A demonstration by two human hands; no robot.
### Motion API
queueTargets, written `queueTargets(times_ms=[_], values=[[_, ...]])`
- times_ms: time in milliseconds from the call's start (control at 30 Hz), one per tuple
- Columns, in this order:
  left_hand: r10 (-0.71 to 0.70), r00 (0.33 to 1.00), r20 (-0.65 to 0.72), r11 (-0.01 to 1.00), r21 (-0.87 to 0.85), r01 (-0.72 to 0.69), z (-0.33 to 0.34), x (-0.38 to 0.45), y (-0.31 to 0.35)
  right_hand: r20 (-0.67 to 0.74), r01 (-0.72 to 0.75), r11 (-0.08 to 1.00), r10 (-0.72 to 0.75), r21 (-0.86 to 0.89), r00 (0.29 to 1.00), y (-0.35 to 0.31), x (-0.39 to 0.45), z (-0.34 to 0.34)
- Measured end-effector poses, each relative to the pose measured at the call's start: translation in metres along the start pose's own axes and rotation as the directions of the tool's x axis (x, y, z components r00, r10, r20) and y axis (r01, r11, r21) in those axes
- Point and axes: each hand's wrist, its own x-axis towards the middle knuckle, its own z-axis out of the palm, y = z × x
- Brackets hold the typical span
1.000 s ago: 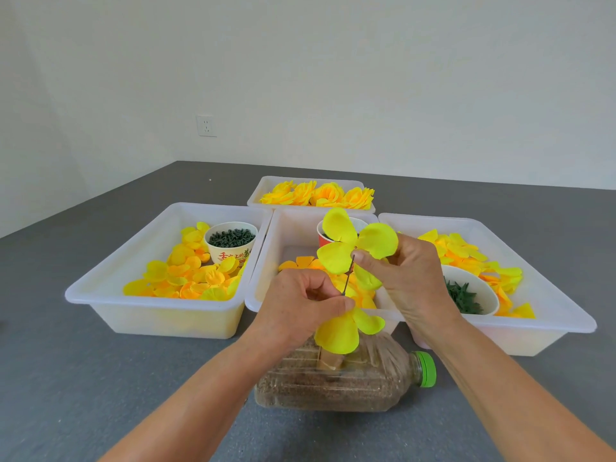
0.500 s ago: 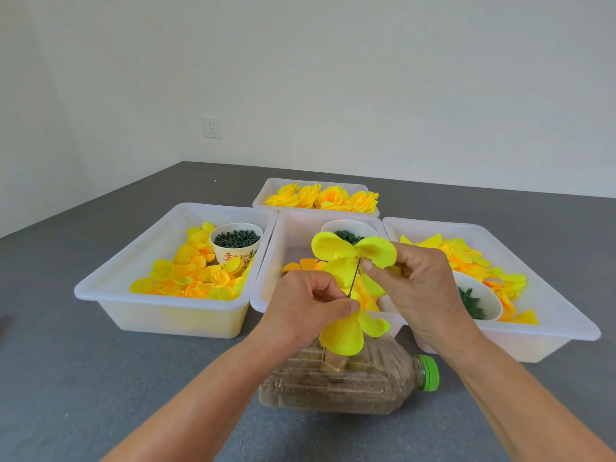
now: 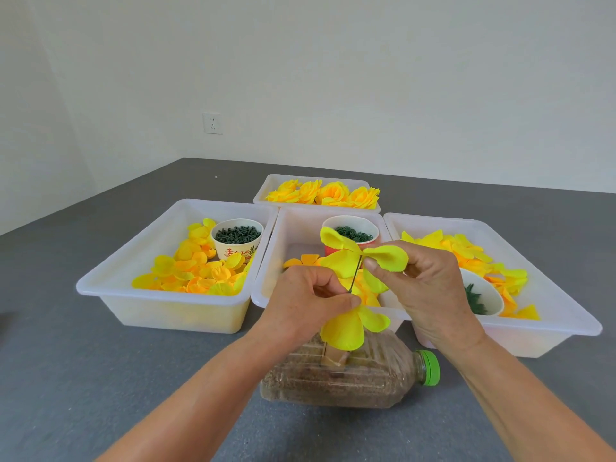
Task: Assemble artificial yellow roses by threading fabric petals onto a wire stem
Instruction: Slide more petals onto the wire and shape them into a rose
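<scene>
Since half a second ago the upper petal layer (image 3: 361,258) has dropped slightly toward the wire stem (image 3: 356,275), and the view has shifted a little; the hands sit nearly as they did.

Right hand (image 3: 423,288) pinches the petal layer near its centre, thumb on top, holding it at the tip of the thin dark wire. Left hand (image 3: 308,303) is curled round the stem lower down, thumb pressed just above a threaded petal layer (image 3: 350,326) that hangs below the fist. Stem runs between the two hands, above a sand-filled bottle (image 3: 343,378) lying on its side on the grey tabletop (image 3: 83,378) — green cap to the right.

Risks, as I judge them: the wire tip may miss the centre hole and pierce or tear the fabric; a skewed push could bend the thin wire; a loose left grip would let the lower layer slide.

Containers — left tray (image 3: 166,311): loose yellow petals and a paper cup (image 3: 237,243) of small dark green parts. Middle tray (image 3: 276,248): a red cup (image 3: 350,233) of green rings, a few petals. Right tray (image 3: 546,331): petals and a white bowl (image 3: 483,295) with green pieces. Far tray (image 3: 266,190): finished yellow roses (image 3: 325,193).
</scene>
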Motion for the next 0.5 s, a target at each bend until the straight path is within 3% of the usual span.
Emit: queueTargets(times_ms=[200, 500], values=[[-0.009, 1.0, 0.029, 0.998, -0.057, 0.011, -0.004, -0.003, 0.001, 0.038, 0.182, 0.967, -0.178, -0.178, 0.983, -0.001, 0.001, -0.003], [-0.054, 0.998, 0.017, 0.996, -0.067, 0.055, -0.012, -0.007, 0.0, 0.112, 0.213, 0.957, -0.194, -0.195, 0.975, 0.0, 0.007, -0.006]])
